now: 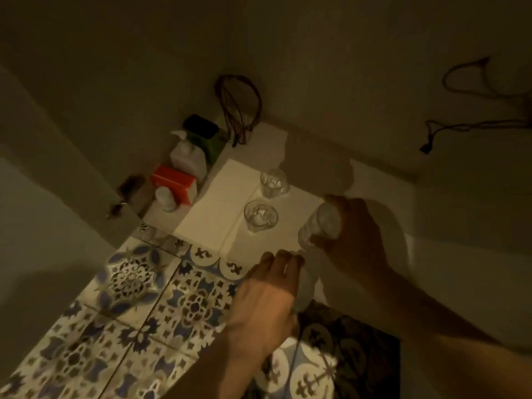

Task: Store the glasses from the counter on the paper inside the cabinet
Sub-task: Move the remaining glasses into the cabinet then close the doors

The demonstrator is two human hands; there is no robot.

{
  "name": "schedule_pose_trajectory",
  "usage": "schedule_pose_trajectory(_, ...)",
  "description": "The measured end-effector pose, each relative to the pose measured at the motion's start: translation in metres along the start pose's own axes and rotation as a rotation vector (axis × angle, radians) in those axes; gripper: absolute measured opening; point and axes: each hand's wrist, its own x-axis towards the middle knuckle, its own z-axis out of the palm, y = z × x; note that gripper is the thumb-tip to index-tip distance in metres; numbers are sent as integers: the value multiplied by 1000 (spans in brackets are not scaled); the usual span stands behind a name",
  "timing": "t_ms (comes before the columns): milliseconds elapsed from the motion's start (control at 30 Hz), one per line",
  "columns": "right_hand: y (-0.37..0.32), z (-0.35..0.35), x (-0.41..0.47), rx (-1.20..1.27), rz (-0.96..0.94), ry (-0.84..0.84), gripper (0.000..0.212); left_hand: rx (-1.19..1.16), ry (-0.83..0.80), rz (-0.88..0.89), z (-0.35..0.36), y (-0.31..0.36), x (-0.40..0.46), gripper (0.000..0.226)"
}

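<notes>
Two clear glasses stand on the white paper (218, 197) inside the cabinet: one farther back (273, 183), one nearer (260, 216). My right hand (357, 237) holds a third clear glass (319, 226), tilted, over the paper's right part. My left hand (270, 298) is at the cabinet's front edge, wrapped around another glass (305, 286) that is mostly hidden by the fingers.
At the cabinet's left stand a pump bottle (187, 156), an orange box (175, 182), a small white bottle (165, 198) and a green item with a black lid (204, 133). Red cords (239, 110) hang at the back. Patterned tiles (129, 312) lie below. The cabinet door (57, 174) stands open at left.
</notes>
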Motion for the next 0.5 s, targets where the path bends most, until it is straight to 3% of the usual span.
schedule_pose_trajectory(267,38,72,96,-65,-11,104,83,92,-41,177,77,-59,109,95)
schedule_pose_trajectory(500,64,100,144,5,3,66,90,99,5,280,99,-78,163,90)
